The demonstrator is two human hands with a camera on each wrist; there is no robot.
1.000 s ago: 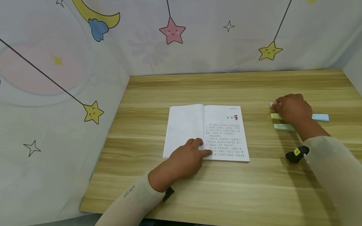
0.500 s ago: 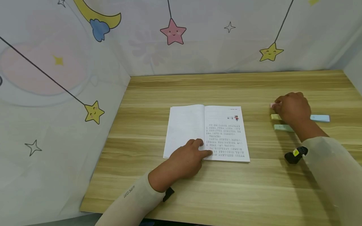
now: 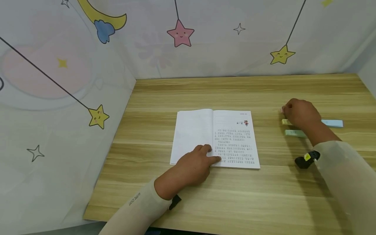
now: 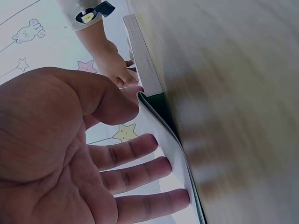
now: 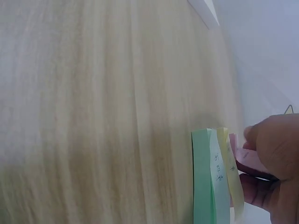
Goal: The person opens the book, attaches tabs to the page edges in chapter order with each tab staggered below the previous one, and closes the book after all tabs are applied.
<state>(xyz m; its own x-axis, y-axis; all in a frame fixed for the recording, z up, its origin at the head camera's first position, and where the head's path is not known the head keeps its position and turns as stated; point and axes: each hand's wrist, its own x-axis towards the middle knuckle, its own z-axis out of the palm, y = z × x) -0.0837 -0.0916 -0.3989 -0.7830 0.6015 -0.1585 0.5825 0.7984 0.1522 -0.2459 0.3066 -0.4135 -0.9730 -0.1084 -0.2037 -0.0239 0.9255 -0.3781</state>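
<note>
An open book (image 3: 235,143) lies on the table, its left page blank and its right page printed. My left hand (image 3: 194,166) rests on the lower pages near the centre fold; in the left wrist view its fingers (image 4: 140,175) stretch straight over the paper. Off to the right, my right hand (image 3: 304,112) pinches a pink sticky note (image 5: 250,158) between thumb and fingers. That note bends up from the pink strip at its base, as the right wrist view shows. Under and beside this hand lie yellow (image 3: 286,122), blue (image 3: 332,123) and green (image 3: 295,133) sticky note pads.
The wooden table (image 3: 223,202) runs back to a white wall cloth (image 3: 211,55) printed with stars and a moon. More of this cloth stands along the left side. Each wrist wears a small black camera, the right one (image 3: 305,161) hanging over the table.
My right hand has turned slightly and curled further over the pink sticky note, with less of the note showing. The left hand stays in place on the book.
</note>
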